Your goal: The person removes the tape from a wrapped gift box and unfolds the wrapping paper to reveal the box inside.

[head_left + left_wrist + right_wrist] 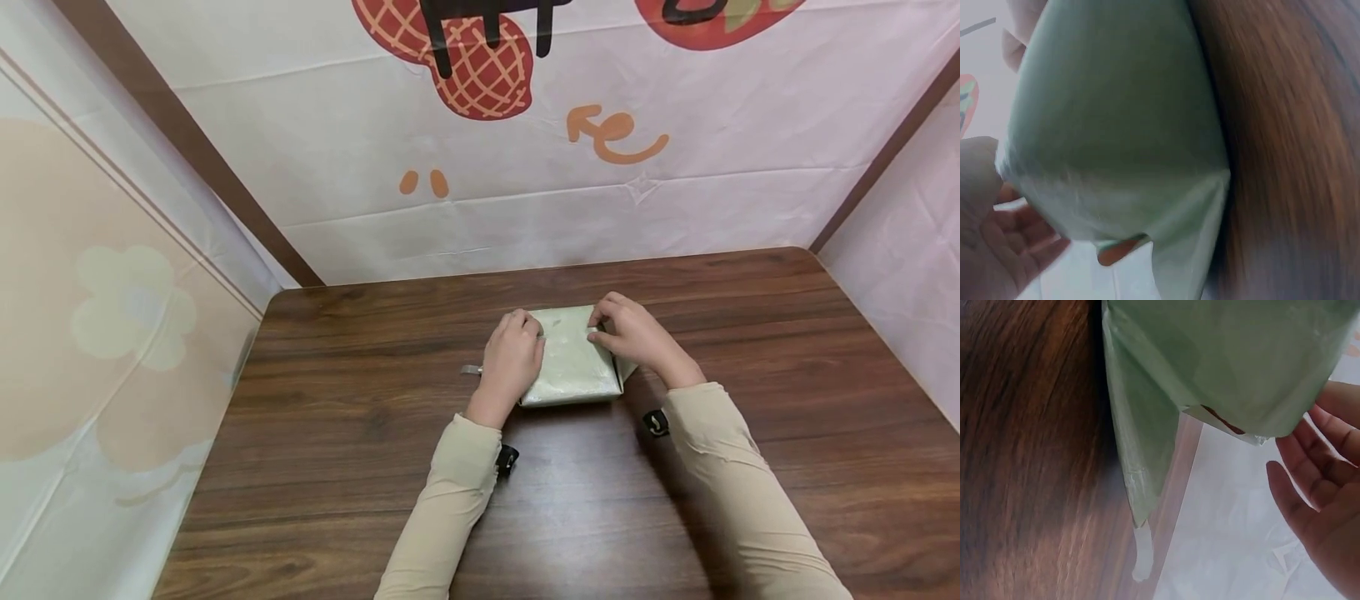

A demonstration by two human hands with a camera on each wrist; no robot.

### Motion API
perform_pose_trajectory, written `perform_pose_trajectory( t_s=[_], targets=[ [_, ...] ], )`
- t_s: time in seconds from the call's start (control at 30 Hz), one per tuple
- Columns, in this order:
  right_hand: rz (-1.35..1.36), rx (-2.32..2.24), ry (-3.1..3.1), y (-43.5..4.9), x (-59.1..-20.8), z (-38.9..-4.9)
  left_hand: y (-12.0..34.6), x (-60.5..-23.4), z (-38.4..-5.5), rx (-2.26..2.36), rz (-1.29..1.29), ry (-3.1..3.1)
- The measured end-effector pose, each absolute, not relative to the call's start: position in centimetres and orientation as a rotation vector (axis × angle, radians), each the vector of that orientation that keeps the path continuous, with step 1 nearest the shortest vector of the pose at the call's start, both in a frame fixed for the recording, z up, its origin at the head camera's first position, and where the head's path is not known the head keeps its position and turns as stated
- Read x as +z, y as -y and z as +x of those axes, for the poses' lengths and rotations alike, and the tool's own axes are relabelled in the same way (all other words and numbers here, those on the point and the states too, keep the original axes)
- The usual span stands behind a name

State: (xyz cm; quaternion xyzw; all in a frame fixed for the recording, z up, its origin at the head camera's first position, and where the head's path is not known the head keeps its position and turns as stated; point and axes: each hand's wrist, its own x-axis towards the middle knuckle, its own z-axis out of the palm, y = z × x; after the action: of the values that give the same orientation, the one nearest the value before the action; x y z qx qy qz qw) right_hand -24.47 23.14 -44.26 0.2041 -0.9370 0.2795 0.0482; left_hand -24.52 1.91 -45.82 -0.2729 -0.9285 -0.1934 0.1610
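Note:
A flat box-shaped package [573, 367] in shiny pale green wrapping paper lies on the table. My left hand [513, 350] touches its left top edge, fingers loosely bent. In the left wrist view, several of these fingers [1029, 244] stand free beside the paper. My right hand [626, 329] touches the opposite top edge with thumb and fingertips, its other fingers spread apart in the right wrist view. At each end the paper sticks out in a folded flap; the right-hand flap [1141, 469] narrows to a point with a strip of clear tape [1142, 553] hanging from it.
The package sits on a dark wood-grain table [360, 433], near its back half. Behind it hangs a white printed cloth [315, 150], with more cloth on both sides. A small silvery strip [471, 369] shows left of the package.

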Motion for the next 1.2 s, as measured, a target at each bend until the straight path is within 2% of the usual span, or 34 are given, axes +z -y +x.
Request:
perform_pose_trajectory(
  t_s=[0.5, 0.83, 1.2],
  targets=[
    [0.888, 0.858, 2.699, -24.0, -44.2, -23.8, -0.2, -45.7, -24.0, -0.283, -1.168, 2.493],
    [0.995, 0.838, 2.601, -24.5, -44.2, -21.2, 1.3, -45.2, -22.3, -0.502, -1.359, 2.431],
    [1.279, 0.598, 2.448, -24.9, -43.2, -16.6, 2.1, -44.1, -17.5, -0.315, -1.463, 2.265]
  ],
)
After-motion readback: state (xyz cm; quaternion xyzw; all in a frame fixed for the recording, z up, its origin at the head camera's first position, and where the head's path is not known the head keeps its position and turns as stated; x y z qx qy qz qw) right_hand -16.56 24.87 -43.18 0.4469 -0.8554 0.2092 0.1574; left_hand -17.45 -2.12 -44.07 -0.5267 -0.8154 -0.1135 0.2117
